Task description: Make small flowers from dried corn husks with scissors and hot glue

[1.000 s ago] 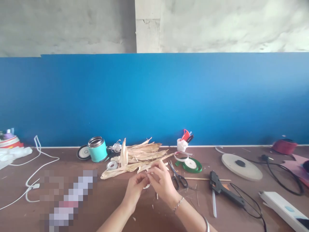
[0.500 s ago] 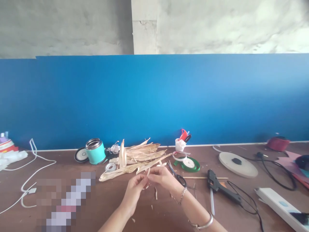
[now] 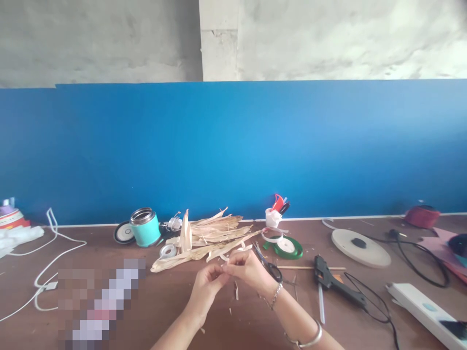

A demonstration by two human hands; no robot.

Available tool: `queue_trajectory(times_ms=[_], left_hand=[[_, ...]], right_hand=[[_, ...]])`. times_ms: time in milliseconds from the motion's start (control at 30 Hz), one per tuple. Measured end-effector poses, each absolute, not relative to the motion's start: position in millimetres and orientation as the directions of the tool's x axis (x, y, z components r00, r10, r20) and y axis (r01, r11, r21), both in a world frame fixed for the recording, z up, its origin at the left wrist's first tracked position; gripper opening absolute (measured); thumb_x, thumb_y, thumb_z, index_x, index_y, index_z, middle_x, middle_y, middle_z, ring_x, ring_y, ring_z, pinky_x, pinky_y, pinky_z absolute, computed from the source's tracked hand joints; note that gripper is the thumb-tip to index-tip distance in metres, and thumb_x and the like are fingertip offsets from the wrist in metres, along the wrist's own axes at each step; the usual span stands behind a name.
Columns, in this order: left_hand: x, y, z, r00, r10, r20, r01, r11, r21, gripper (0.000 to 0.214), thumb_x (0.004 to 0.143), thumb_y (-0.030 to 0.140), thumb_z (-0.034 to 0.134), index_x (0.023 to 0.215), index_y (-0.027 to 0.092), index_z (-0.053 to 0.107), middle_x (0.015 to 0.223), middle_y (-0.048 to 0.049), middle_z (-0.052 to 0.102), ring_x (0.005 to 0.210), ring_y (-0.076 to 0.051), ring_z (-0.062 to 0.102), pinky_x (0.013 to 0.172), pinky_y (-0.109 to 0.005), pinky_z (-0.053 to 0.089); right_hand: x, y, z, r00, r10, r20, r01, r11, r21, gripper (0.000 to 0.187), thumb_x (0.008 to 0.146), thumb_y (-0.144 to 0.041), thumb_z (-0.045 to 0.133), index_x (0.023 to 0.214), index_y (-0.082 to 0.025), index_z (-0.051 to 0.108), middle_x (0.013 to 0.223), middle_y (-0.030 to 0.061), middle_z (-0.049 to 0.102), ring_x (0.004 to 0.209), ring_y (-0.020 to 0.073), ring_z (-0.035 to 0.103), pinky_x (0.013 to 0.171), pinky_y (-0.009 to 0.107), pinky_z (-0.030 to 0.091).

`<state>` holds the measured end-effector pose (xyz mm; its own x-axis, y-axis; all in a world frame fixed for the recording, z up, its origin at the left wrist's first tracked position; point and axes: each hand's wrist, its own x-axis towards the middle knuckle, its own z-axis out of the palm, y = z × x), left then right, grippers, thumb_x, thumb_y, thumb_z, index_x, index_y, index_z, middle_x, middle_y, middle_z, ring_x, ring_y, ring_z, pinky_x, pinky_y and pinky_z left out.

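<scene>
From my remote station, I find the left hand [image 3: 206,288] and right hand [image 3: 251,270] narrowed, fingers pinching a mostly hidden pale strip [image 3: 225,263], below the husks [image 3: 219,226] at twelve o'clock. Judgement: piece unfinished; scraps [image 3: 236,290] litter the desk [image 3: 226,335].

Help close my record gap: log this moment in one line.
left hand, right hand: fingertips close together; grip: partly hidden; beyond: dried husks; right side: scissors, glue gun
</scene>
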<state>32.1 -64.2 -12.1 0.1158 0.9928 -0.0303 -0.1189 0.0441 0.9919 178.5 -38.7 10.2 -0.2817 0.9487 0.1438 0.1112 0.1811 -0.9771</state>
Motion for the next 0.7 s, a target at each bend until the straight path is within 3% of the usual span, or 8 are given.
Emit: queue_trajectory(times_ms=[133, 367, 567, 700], left_hand=[[30.4, -66.2, -10.7, 0.104, 0.994, -0.024, -0.081, 0.033, 0.996, 0.029, 0.065, 0.042, 0.072, 0.06, 0.015, 0.062, 0.053, 0.0032, 0.056, 0.055, -0.011, 0.046, 0.058, -0.023, 0.032], [30.1, -62.9, -12.0, 0.151, 0.988, 0.014, -0.135, 0.007, 0.991, 0.03, 0.063, 0.041, 0.073, 0.078, 0.016, 0.069, 0.073, -0.0032, 0.068, 0.072, -0.018, 0.058, 0.066, -0.026, 0.041], [29.4, -61.8, -12.7, 0.163, 0.987, -0.012, -0.068, 0.023, 0.997, 0.027, 0.063, 0.041, 0.073, 0.065, 0.014, 0.066, 0.06, 0.0, 0.063, 0.061, -0.014, 0.053, 0.062, -0.024, 0.037], [30.0, -61.5, -10.4, 0.19, 0.982, -0.011, -0.037, 0.019, 0.999, 0.028, 0.066, 0.041, 0.07, 0.066, 0.014, 0.066, 0.062, 0.0002, 0.062, 0.062, -0.013, 0.051, 0.061, -0.024, 0.035]], right_hand=[[180.6, -36.3, 8.6, -0.289, 0.952, 0.1, -0.008, 0.102, -0.995, 0.021, 0.064, -0.035, 0.071, 0.063, -0.014, 0.068, 0.063, -0.0004, 0.058, 0.056, 0.0097, 0.048, 0.053, 0.022, 0.038], [177.2, -38.0, 10.1, -0.255, 0.948, 0.188, 0.076, 0.214, -0.974, 0.018, 0.065, -0.027, 0.068, 0.053, -0.014, 0.062, 0.057, -0.0014, 0.053, 0.055, 0.0098, 0.046, 0.053, 0.023, 0.036], [177.5, -39.9, 10.0, -0.29, 0.95, 0.115, 0.047, 0.134, -0.99, 0.023, 0.062, -0.031, 0.069, 0.049, -0.016, 0.058, 0.055, -0.0022, 0.051, 0.053, 0.0105, 0.047, 0.051, 0.023, 0.036], [178.5, -37.4, 6.3, -0.28, 0.954, 0.103, 0.076, 0.129, -0.989, 0.025, 0.061, -0.032, 0.07, 0.049, -0.015, 0.056, 0.053, -0.0026, 0.051, 0.052, 0.0104, 0.046, 0.05, 0.023, 0.036]])
